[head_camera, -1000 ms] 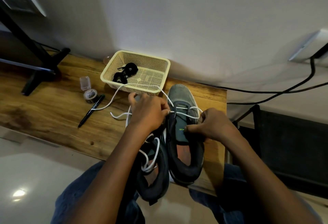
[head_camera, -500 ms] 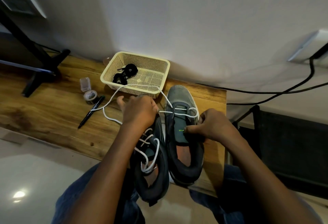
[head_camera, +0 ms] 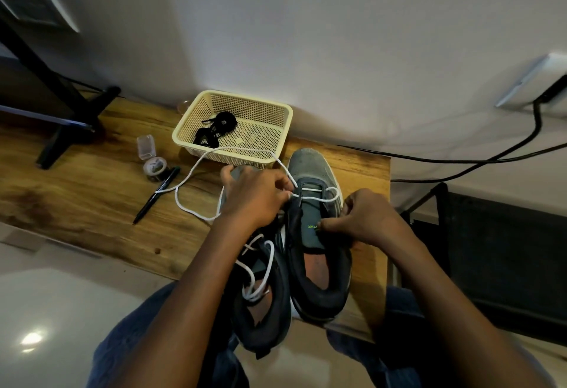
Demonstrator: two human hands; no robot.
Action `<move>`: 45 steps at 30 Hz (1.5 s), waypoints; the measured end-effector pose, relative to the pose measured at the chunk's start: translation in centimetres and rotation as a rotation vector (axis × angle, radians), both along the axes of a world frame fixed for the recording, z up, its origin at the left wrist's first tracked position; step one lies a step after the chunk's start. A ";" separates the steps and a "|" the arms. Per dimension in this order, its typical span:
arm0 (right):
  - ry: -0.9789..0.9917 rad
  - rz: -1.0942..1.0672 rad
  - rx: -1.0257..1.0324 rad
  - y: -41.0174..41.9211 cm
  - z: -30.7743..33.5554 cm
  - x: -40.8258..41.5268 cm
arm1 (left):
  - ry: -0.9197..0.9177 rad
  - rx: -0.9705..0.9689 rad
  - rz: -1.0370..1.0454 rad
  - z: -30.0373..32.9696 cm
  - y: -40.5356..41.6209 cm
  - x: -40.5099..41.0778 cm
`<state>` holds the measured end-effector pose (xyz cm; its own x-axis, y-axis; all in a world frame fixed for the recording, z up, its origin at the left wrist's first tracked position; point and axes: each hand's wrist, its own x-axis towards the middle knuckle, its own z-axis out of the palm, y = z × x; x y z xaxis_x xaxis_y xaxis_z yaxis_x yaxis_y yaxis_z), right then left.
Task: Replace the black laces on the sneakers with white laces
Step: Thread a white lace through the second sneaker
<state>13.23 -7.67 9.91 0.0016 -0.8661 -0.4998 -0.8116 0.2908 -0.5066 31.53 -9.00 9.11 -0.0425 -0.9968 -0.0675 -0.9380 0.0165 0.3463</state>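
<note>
Two grey-and-black sneakers stand side by side at the desk's near edge. The right sneaker (head_camera: 313,169) has a white lace (head_camera: 196,169) threaded through its front eyelets. The lace's long free end loops left over the desk. My left hand (head_camera: 254,197) pinches this lace beside the shoe's left eyelets. My right hand (head_camera: 365,218) grips the tongue and right side of that shoe. The left sneaker (head_camera: 264,304) is laced in white, and my left arm hides its front. Rolled black laces (head_camera: 214,129) lie in the cream basket (head_camera: 276,111).
On the wooden desk (head_camera: 92,197) lie a black pen (head_camera: 156,194), a tape roll (head_camera: 155,168) and a small clear box (head_camera: 145,146). A black monitor stand (head_camera: 61,105) occupies the back left. Black cables (head_camera: 491,157) hang right of the desk, above a dark chair (head_camera: 506,249).
My left hand pulled the white lace out to the left, then came back to the right shoe's eyelets. The slack loop on the desk shifted. My right hand stayed put.
</note>
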 end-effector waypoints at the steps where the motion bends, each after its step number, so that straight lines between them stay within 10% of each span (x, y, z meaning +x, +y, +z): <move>1: -0.001 0.000 0.003 0.0 0.1 0.0 | -0.003 0.003 -0.012 0.0 0.1 -0.3; 30: -0.012 0.017 0.011 0.3 0.9 0.2 | -0.002 0.041 0.126 -0.3 -0.2 -0.2; 37: -0.207 -0.115 -0.587 -1.8 1.6 2.2 | 0.008 0.121 0.135 0.1 -0.8 0.1; 42: 0.153 0.183 -0.372 -4.7 -1.4 6.7 | 0.065 0.213 0.125 0.5 -0.9 0.4; 45: 0.034 0.141 -0.277 -5.7 -1.1 8.4 | 0.098 0.242 0.166 0.6 -1.1 0.8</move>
